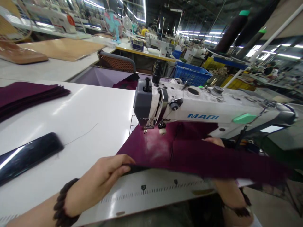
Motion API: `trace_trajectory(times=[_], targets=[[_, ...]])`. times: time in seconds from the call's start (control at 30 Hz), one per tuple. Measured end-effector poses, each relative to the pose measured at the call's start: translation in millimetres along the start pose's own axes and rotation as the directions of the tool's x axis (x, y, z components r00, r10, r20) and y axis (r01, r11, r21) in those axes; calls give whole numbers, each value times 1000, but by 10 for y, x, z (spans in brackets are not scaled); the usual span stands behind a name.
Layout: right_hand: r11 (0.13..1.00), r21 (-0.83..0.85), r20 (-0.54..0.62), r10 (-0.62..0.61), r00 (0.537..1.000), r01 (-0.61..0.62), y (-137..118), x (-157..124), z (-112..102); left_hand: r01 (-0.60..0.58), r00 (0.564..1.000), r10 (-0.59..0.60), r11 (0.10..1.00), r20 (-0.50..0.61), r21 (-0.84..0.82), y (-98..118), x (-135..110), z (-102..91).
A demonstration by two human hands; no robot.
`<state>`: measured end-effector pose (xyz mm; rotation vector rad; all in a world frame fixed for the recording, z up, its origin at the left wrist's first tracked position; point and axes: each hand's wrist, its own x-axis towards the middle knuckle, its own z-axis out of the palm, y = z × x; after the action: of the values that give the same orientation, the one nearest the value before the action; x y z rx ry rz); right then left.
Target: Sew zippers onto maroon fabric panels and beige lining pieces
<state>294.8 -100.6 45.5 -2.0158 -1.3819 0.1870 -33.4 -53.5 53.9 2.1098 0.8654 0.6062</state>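
A piece of dark maroon fabric (189, 151) lies under the head of a white sewing machine (203, 108), spread toward me and drooping off the table's right side. My left hand (104, 178) pinches the fabric's near left corner, thumb on top and fingers curled beneath. My right hand (215, 142) is mostly hidden under the fabric beside the machine arm; only its knuckles and the wrist below show. The needle area (151, 124) sits just above the cloth's far edge.
A stack of maroon fabric pieces (28, 96) lies at the far left of the white table (90, 113). A black phone (26, 156) rests near my left forearm. A ruler strip (153, 190) runs along the table's front. Blue crate (191, 74) and other sewing stations stand behind.
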Motion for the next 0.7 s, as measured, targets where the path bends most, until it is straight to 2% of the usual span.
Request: trace_trajectory(times=[0.03,0.07,0.1,0.13,0.17,0.2,0.27,0.33,0.37,0.43,0.5,0.6,0.67,0.7], targets=[[994,53,55,88,995,-91,-27,-77,31,75,996,-79,992,-37,-103,-17,20,14],[972,154,188,150,971,-180,-66,-166,79,145,983,-166,965,-81,-218,-41,36,25],[912,285,371,178,911,-294,-117,-263,145,198,964,-246,917,-100,-345,-64,47,34],[783,420,562,174,809,-460,-178,-360,223,235,945,-313,849,-91,-473,-81,55,44],[608,508,689,140,712,-611,-247,-452,311,257,928,-366,766,-71,-589,-86,61,56],[417,552,766,89,637,-722,-322,-531,403,269,912,-407,681,-46,-681,-77,67,67],[90,538,842,-10,539,-838,-479,-633,582,255,886,-463,547,-34,-798,-16,87,85],[-124,470,868,-113,483,-874,-628,-648,732,202,866,-493,493,-81,-846,80,118,82],[-186,446,866,-155,475,-875,-696,-629,791,173,860,-498,491,-113,-854,127,133,70],[-260,447,839,-211,502,-856,-815,-558,877,127,857,-487,517,-169,-847,198,148,27],[-310,486,792,-239,562,-817,-911,-482,936,119,865,-466,555,-189,-823,220,137,-29],[-348,550,722,-260,641,-759,-1019,-411,1020,153,882,-446,580,-154,-800,178,88,-85],[-319,602,696,-242,676,-733,-1076,-393,1090,195,898,-432,565,-87,-801,130,60,-82],[-236,671,671,-209,711,-703,-1102,-386,1125,211,910,-413,559,-48,-802,106,51,-71]])
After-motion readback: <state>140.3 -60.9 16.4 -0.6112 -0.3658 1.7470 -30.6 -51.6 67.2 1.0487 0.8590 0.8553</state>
